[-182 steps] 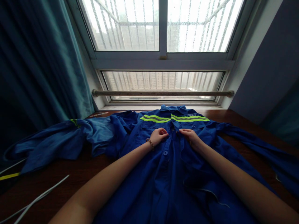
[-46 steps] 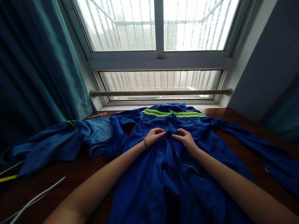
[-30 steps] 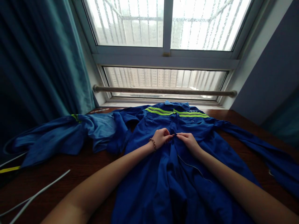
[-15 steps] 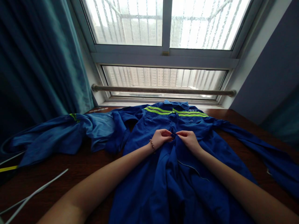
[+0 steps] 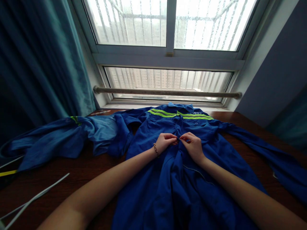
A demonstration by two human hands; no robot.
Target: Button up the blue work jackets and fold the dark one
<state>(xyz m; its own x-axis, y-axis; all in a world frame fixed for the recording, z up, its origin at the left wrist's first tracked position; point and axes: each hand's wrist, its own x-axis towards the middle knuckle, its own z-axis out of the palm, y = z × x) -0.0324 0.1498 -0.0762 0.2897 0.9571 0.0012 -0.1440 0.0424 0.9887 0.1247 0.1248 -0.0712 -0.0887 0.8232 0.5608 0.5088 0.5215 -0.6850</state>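
Note:
A blue work jacket [image 5: 148, 179] with yellow-green and grey reflective stripes across the chest lies spread out, its collar toward the window. At its front opening, my left hand [image 5: 166, 142] pinches the cloth edge between thumb and fingers; a beaded bracelet circles that wrist. Close beside it, fingertips almost meeting the left ones, my right hand [image 5: 193, 147] pinches the other side of the front opening. Whatever small fastener may sit between the fingertips is too small and hidden to make out.
The jacket rests on a dark brown wooden surface [image 5: 96, 179]. Another blue garment [image 5: 62, 137] lies bunched at the left, near white cords [image 5: 40, 193]. Behind stand a metal rail [image 5: 168, 92] and a window [image 5: 129, 57]; a teal curtain [image 5: 48, 64] hangs at the left.
My right hand has shifted slightly, its fingers bending more at the front opening. My left hand keeps nearly the same place and pinch. The jacket lies as before.

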